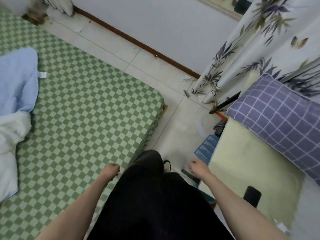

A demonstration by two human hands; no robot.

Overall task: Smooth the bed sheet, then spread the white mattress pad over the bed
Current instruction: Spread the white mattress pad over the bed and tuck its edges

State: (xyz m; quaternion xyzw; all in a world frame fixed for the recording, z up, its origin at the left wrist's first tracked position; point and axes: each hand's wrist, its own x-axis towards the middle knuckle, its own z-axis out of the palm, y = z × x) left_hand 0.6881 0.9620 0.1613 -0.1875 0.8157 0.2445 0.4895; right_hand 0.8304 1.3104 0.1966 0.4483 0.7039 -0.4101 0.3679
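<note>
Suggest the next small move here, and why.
Probably reach the left hand toward the bunched white mattress pad at the bed's left: the green checked sheet already looks flat, the pad lies unspread, and both the left and right hand hold nothing.

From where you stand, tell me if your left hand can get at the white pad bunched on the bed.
Probably not without leaning: the left hand hangs at the bed's near edge, and the white pad lies far across the checked sheet. Nothing blocks the way.
</note>
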